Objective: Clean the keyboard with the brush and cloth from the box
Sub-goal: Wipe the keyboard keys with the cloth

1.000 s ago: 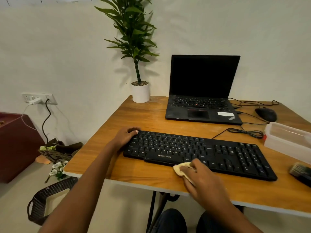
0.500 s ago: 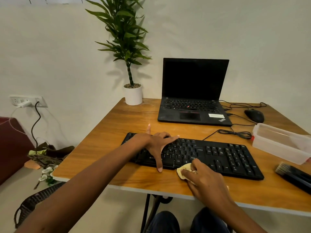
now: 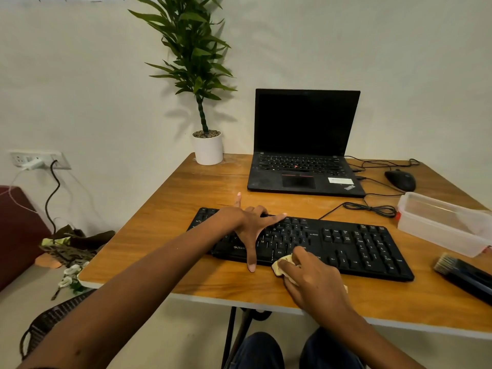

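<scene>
- The left hand (image 3: 253, 230) is spread wide and lies flat on the left half of the black keyboard (image 3: 346, 246). Its thumb reaches over the near edge and the straight fingers fan out toward the far edge.
- The right hand (image 3: 311, 278) has its fingers curled round a bunched pale yellow cloth (image 3: 279, 266), which it holds against the keyboard's near edge, just right of the left thumb.
- Both forearms come in from the near side, the left one slanting from the lower left across the tabletop (image 3: 186, 198).
- The brush (image 3: 463, 272) lies on the tabletop at the right, apart from the keyboard, bristles pointing left.
- The clear plastic box (image 3: 442, 222) sits just beyond the brush.
- Farther back stand an open laptop (image 3: 303, 145) with a dark screen, a mouse (image 3: 400, 179), a coiled cable (image 3: 370, 209) and a potted plant (image 3: 208, 147).
</scene>
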`<state>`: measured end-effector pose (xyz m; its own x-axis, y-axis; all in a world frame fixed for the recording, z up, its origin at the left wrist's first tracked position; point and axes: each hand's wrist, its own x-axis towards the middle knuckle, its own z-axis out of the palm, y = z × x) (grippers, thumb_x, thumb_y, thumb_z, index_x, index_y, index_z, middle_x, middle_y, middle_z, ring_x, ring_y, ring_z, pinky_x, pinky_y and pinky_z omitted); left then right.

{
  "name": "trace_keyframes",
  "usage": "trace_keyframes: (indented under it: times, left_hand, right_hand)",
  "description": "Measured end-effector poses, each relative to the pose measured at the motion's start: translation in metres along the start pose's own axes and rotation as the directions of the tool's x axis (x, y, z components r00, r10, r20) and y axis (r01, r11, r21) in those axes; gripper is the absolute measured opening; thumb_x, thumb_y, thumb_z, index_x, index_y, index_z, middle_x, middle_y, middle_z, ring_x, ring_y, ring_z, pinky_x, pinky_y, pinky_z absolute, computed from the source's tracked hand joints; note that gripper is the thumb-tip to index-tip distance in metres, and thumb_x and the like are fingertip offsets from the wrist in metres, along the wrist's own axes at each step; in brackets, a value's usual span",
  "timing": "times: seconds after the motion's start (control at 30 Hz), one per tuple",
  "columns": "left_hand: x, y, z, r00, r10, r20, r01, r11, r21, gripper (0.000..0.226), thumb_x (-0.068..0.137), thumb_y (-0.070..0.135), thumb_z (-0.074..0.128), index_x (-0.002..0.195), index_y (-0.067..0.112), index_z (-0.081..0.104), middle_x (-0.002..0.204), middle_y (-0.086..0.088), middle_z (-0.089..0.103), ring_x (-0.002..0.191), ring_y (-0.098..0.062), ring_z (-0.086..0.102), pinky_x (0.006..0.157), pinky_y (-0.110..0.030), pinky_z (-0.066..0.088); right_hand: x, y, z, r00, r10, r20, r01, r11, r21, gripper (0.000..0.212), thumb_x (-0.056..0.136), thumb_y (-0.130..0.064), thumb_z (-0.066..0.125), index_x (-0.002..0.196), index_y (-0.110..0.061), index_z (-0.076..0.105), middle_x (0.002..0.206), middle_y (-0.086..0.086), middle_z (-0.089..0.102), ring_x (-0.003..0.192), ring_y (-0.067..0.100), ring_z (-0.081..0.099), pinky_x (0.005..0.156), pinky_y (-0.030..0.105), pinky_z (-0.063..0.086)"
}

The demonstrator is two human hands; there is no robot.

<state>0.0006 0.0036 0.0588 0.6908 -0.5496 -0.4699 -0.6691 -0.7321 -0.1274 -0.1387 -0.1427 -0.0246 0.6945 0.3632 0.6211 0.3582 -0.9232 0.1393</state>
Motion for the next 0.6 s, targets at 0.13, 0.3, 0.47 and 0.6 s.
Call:
trace_keyframes:
  times: [0.13,0.3,0.47,0.6]
  left_hand:
    - [-0.002,-0.001,0.000,1.000,-0.013,0.008,0.013,1.000,-0.017,0.139,0.056,0.059,0.082,0.140,0.045,-0.028,0.158,-0.003,-0.007,0.146,-0.027,-0.008,0.101,-0.068,-0.023]
    - [-0.001,0.006,-0.005,0.999,-0.026,0.039,0.025,1.000,0.009,0.140,0.056,0.056,0.083,0.140,0.045,-0.029,0.158,-0.005,-0.008,0.146,-0.030,-0.005,0.101,-0.068,-0.020]
    - [-0.002,0.008,-0.007,0.998,-0.049,0.045,0.047,0.998,0.053,0.144,0.055,0.055,0.084,0.138,0.044,-0.034,0.158,-0.007,-0.010,0.146,-0.031,-0.004,0.098,-0.068,-0.024]
    - [-0.001,0.008,-0.008,0.998,-0.040,0.045,0.037,0.998,0.060,0.144,0.055,0.054,0.084,0.137,0.044,-0.034,0.158,-0.011,-0.011,0.146,-0.032,-0.005,0.099,-0.069,-0.024]
  right_hand:
    - [0.003,-0.001,0.002,0.999,-0.003,0.039,0.002,1.000,0.010,0.025,0.053,-0.026,0.085,0.070,-0.023,0.067,0.072,-0.005,0.052,0.052,0.008,0.050,0.037,0.018,0.021]
    - [0.006,-0.003,-0.001,0.998,-0.060,-0.008,0.060,0.998,0.024,0.023,0.061,-0.019,0.082,0.077,-0.018,0.066,0.072,-0.002,0.053,0.054,0.011,0.047,0.039,0.020,0.025]
    - [-0.006,0.013,-0.009,1.000,-0.020,0.024,0.020,1.000,0.016,0.027,0.059,-0.016,0.084,0.079,-0.018,0.066,0.074,-0.001,0.053,0.055,0.010,0.047,0.037,0.019,0.024]
    - [-0.038,0.048,-0.026,0.994,0.091,0.054,-0.090,0.996,-0.011,0.036,0.051,-0.014,0.089,0.082,-0.017,0.070,0.073,0.000,0.053,0.053,0.010,0.049,0.034,0.014,0.025]
